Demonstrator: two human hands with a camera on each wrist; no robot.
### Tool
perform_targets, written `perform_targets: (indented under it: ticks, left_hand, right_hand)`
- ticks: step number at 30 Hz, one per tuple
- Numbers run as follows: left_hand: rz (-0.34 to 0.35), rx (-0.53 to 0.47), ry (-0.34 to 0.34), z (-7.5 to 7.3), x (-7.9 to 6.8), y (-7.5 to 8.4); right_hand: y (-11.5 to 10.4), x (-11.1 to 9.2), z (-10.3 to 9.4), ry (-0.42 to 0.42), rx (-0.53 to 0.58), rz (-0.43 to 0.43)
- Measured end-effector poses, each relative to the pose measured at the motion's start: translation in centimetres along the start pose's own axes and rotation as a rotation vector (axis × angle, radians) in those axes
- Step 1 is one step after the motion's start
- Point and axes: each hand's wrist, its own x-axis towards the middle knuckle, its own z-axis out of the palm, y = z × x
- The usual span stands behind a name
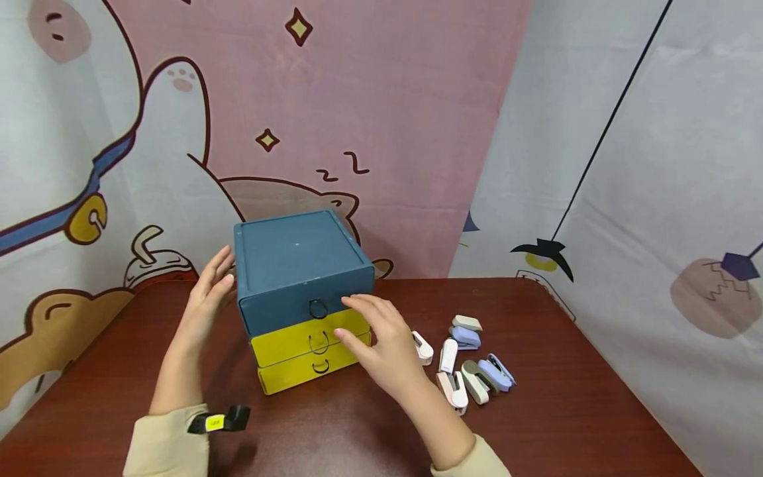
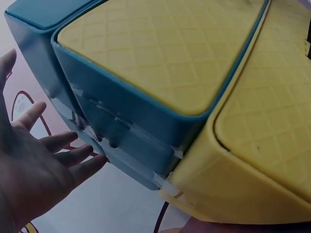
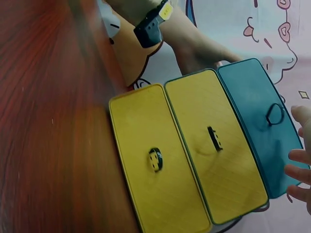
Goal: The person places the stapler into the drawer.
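Observation:
A stacked drawer box stands on the table, with a blue top drawer (image 1: 298, 255) and two yellow drawers (image 1: 280, 349) beneath it. Each front carries a black loop handle (image 3: 155, 159). My left hand (image 1: 205, 301) is raised beside the box's left side, fingers spread and apart from each other; in the left wrist view the palm faces the blue side panel (image 2: 121, 104). Whether a fingertip touches it I cannot tell. In front of the right front corner hovers my right hand (image 1: 387, 344), its fingers extended near the blue front (image 3: 252, 111), holding nothing.
Several small staplers lie to the right of the box, among them a white one (image 1: 448, 356), a blue one (image 1: 497, 372) and a grey-and-white one (image 1: 475, 383). The brown table (image 1: 566, 411) meets a cartoon-printed cloth (image 1: 387, 119) behind.

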Motion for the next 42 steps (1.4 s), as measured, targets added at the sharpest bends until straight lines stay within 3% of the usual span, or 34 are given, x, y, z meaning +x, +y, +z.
perform_targets:
  ticks: [8,21,42]
  left_hand:
    - [0.019,-0.028,-0.012,0.2,0.0,-0.1]
    - [-0.007,-0.042,-0.035,0.4,-0.1,0.2]
    - [0.016,-0.052,-0.055,0.2,0.1,-0.5]
  right_hand:
    - [-0.4,0.3,1.8,0.023,0.082,-0.018]
    - [-0.7,1.2,3.4,0.059,0.190,-0.016]
    - [-1.3,-0.5,1.9,0.040,0.268,-0.078]
